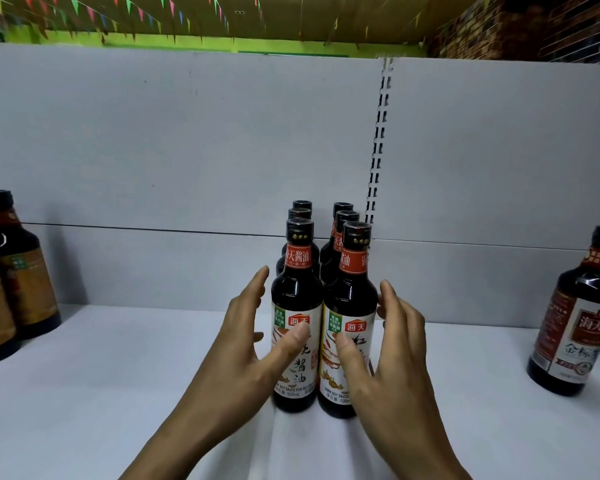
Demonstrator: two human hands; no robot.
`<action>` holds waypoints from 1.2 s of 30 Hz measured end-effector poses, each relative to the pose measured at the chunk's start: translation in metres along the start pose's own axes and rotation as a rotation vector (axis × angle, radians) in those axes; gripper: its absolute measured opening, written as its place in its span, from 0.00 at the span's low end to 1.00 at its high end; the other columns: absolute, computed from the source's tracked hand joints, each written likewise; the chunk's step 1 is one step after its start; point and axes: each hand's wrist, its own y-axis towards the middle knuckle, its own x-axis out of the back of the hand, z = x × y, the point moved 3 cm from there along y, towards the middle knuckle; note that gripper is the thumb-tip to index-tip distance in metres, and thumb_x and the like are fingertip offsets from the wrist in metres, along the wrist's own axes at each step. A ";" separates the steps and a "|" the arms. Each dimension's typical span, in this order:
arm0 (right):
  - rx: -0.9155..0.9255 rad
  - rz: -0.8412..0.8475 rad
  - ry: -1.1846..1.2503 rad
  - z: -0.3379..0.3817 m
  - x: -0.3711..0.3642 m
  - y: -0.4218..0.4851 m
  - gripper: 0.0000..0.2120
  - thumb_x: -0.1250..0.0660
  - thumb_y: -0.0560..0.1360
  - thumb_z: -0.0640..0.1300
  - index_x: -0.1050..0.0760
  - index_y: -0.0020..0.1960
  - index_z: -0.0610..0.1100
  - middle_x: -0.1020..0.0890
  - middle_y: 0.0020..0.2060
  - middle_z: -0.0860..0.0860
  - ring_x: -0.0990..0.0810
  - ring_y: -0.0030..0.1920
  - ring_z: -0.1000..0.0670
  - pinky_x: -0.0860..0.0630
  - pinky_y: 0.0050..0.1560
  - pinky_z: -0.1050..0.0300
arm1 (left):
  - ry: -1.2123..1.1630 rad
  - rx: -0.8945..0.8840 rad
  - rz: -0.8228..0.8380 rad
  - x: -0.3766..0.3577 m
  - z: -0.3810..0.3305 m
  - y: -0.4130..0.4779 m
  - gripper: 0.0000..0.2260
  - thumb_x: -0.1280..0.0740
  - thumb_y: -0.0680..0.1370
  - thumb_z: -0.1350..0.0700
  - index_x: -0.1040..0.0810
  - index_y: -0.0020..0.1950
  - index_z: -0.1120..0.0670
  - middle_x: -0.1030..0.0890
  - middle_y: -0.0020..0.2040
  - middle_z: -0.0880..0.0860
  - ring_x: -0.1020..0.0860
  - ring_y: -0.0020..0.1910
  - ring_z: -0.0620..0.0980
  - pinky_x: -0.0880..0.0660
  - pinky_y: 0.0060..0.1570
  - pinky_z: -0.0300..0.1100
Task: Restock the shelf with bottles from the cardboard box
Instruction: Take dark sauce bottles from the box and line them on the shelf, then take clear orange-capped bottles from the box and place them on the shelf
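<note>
six dark glass soy sauce bottles with black caps and red neck bands [297, 317] stand upright in two rows running from near to far on the white shelf [118, 375]. the left hand [257, 341] and right hand [392, 344] flank the two nearest bottles, fingers spread open, thumbs lying across the white labels, not clasping them. other dark bottles [18, 271] stand far left and far right.

Grey back panels [187, 140] split by slotted upright [378, 140]; brick wall [534, 26] and coloured bunting [118, 8] seen above.
</note>
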 end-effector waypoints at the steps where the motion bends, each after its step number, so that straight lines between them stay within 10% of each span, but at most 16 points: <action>1: 0.018 -0.006 -0.008 0.002 0.002 0.001 0.35 0.36 0.79 0.53 0.52 0.79 0.59 0.44 0.69 0.68 0.42 0.68 0.68 0.38 0.52 0.80 | -0.003 -0.012 -0.024 0.002 -0.003 -0.001 0.35 0.37 0.68 0.30 0.50 0.71 0.21 0.38 0.72 0.31 0.29 0.67 0.34 0.31 0.52 0.26; 18: 0.417 0.021 0.007 0.094 -0.026 -0.022 0.21 0.40 0.79 0.54 0.32 0.71 0.56 0.32 0.66 0.63 0.35 0.69 0.61 0.39 0.64 0.73 | 0.066 -0.111 -0.347 0.077 -0.026 -0.062 0.29 0.37 0.73 0.34 0.37 0.74 0.32 0.28 0.70 0.35 0.30 0.68 0.30 0.30 0.56 0.26; 36: 0.436 1.140 0.302 0.213 -0.272 -0.238 0.18 0.37 0.81 0.53 0.28 0.70 0.55 0.25 0.64 0.61 0.25 0.61 0.63 0.27 0.62 0.63 | 0.280 0.527 -0.847 0.263 0.095 -0.344 0.20 0.33 0.81 0.50 0.29 0.73 0.45 0.23 0.63 0.45 0.24 0.61 0.38 0.23 0.47 0.31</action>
